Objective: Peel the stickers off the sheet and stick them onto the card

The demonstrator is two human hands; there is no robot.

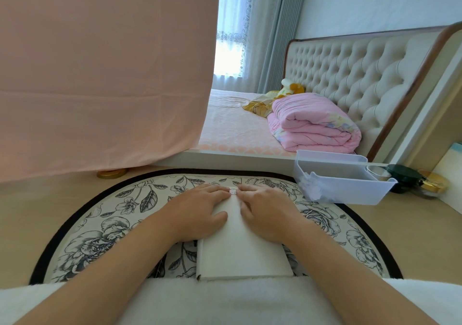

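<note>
Left grip (200, 209) and right grip (265, 212), fingers flat, press sticker (233, 191) onto card (240, 254)

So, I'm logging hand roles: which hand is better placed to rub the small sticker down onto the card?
Probably the right hand: its fingertips sit right beside the sticker, while the left hand lies flat on the card, apparently steadying it.
</note>
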